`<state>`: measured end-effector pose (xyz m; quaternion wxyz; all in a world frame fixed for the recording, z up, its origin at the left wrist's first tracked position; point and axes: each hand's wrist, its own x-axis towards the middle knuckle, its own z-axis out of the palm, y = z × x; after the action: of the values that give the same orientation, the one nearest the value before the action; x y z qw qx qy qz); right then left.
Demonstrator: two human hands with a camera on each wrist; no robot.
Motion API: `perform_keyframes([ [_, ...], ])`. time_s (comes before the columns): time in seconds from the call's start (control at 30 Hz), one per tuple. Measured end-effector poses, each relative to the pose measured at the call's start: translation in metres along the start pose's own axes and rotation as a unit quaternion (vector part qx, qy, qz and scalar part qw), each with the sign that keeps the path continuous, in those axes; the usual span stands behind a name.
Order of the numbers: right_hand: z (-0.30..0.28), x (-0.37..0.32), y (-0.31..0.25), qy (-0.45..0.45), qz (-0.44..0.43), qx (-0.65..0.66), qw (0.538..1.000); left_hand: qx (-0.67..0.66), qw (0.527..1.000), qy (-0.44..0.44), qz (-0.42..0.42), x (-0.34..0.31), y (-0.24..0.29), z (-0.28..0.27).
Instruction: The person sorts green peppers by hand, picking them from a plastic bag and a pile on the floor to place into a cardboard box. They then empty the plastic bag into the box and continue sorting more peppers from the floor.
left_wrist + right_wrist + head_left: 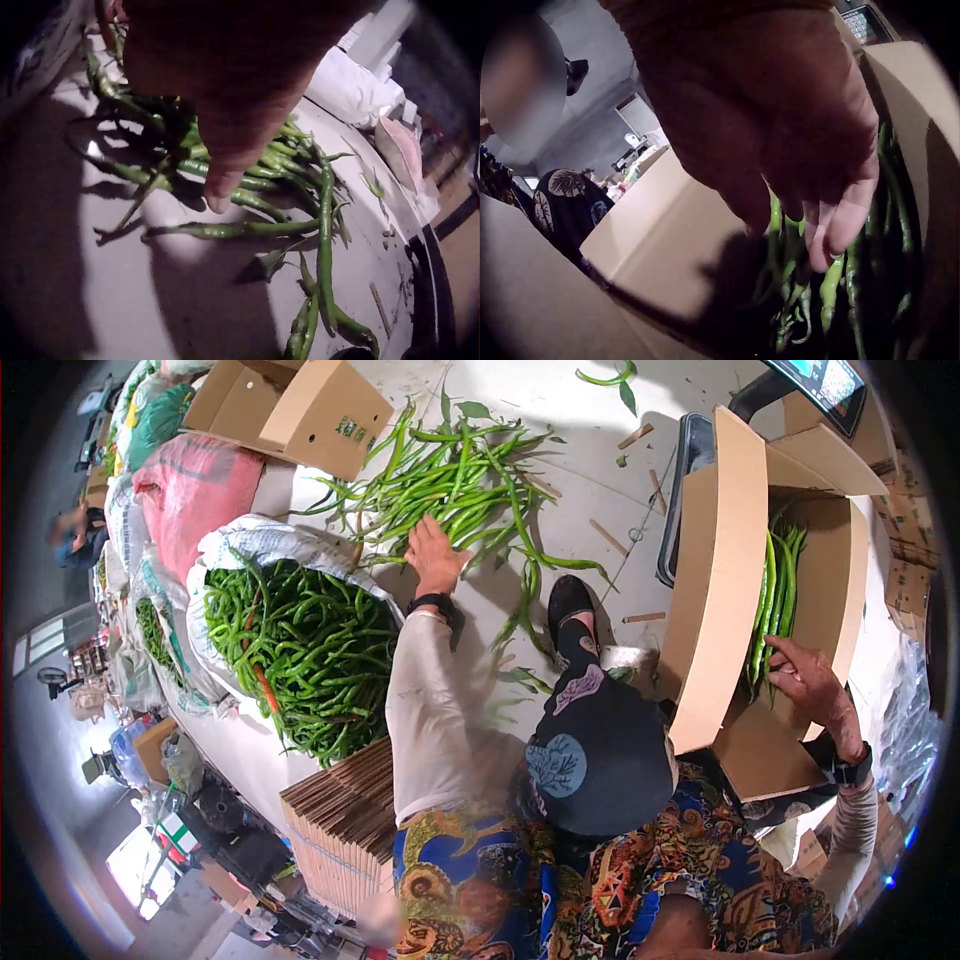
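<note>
In the head view, my left hand [436,560] reaches onto the near edge of a loose heap of long green chili peppers [440,485] on the floor. The left wrist view shows its thumb extended over several peppers [259,229], while its other fingers are largely hidden. Inside an open cardboard box [716,580], my right hand [808,678] rests at the near end of a lengthwise bunch of green chili peppers [778,585]. Seen from the right wrist, its loosely bent fingers lie over the peppers [831,289], fingertips right at them.
A white sack [230,540] brimming with green peppers stands left of the heap. Flattened cardboard [345,810] is stacked below it. Another open box [330,420] and a pink sack [195,495] lie behind. A screen [825,390] stands beyond the right box.
</note>
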<state>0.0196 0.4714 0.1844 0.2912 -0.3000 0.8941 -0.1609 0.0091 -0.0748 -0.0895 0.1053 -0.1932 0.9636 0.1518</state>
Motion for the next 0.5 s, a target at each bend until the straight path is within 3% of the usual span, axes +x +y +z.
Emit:
perform_keyframes([
  [0.03, 0.003, -0.001, 0.007, 0.033, -0.139, -0.139, 0.98, 0.015, 0.998, 0.058, 0.004, -0.006, 0.002, 0.005],
  [0.07, 0.001, 0.0, 0.001, 0.029, -0.136, -0.138, 0.981, 0.013, 0.998, 0.054, 0.005, -0.006, 0.0, 0.006],
  [0.13, 0.002, -0.002, -0.002, -0.001, -0.015, -0.077, 0.997, 0.066, 0.997, 0.014, 0.024, -0.01, -0.002, 0.013],
  [0.2, 0.015, 0.0, 0.008, -0.01, 0.018, 0.0, 1.0, 0.081, 0.993, 0.052, 0.063, -0.018, -0.003, 0.019],
  [0.27, 0.016, 0.008, 0.007, -0.013, 0.052, 0.072, 0.996, 0.078, 0.994, 0.064, 0.049, -0.02, 0.004, 0.024],
  [0.33, 0.003, 0.023, -0.019, -0.051, 0.161, 0.188, 0.968, 0.084, 0.992, 0.083, 0.053, -0.019, 0.013, 0.024],
  [0.4, 0.003, 0.023, -0.022, -0.046, 0.138, 0.161, 0.976, 0.108, 0.993, -0.034, 0.025, -0.018, 0.021, 0.023],
  [0.5, 0.004, 0.02, -0.016, -0.035, 0.129, 0.152, 0.979, 0.033, 0.997, -0.054, 0.037, -0.026, 0.031, 0.025],
])
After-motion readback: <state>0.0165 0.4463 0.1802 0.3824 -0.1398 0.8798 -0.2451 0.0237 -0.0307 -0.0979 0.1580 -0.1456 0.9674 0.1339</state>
